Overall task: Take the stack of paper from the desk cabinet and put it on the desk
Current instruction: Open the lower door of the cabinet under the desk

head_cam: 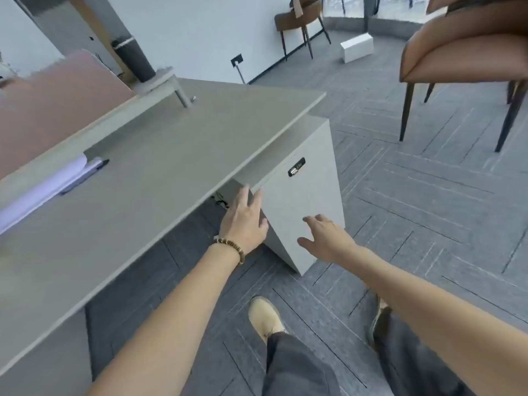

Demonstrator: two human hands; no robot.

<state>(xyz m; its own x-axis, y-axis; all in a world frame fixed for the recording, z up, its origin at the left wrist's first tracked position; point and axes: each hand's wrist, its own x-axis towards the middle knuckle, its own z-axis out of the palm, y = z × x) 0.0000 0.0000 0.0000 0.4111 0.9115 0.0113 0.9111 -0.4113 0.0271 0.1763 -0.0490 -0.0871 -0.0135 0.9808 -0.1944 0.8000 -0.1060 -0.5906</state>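
A person's left hand [245, 221] and right hand [325, 238], both open and empty, reach the shut desk cabinet [303, 212] (paper stack unseen) under the grey desk [160, 167].

Cabinet [303, 201] door closed, contents hidden. Papers [43, 190] on desk [143, 181] cut off at left edge, blurred. Lock [296, 167] markings too small to read.

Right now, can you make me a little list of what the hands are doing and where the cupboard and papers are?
left hand: open, fingers at the cabinet door's left edge
right hand: open, reaching toward the door front
cabinet: under the desk's end, door looks closed, lock near its top
desk: grey top
on desk: white papers with a pen
stack inside cabinet: not visible
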